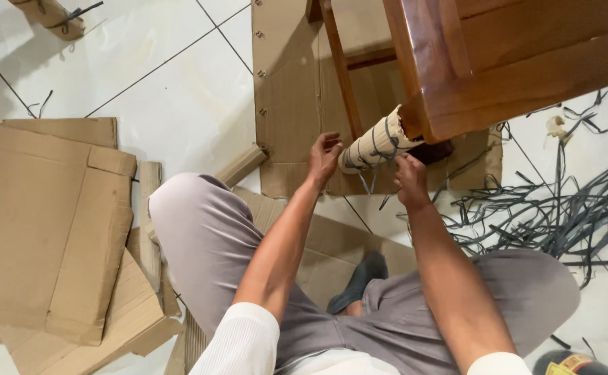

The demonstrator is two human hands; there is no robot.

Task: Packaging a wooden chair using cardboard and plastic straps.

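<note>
Head view: left hand (323,157) grips the end of a cardboard-wrapped furniture leg (377,144), fingers curled around it. Right hand (411,179) pinches the dark plastic strap (389,139) binding the wrap. Loose straps (561,208) lie on the tiled floor (179,90) nearby.

Glossy white square floor tiles (179,104) with dark grout lines catch soft light. Flattened brown cardboard sheets (47,222) lie left; tangled dark plastic straps (561,215) right.

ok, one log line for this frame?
left hand: on wrapped leg end | right hand: at dark strap | floor: cardboard, loose straps
</note>
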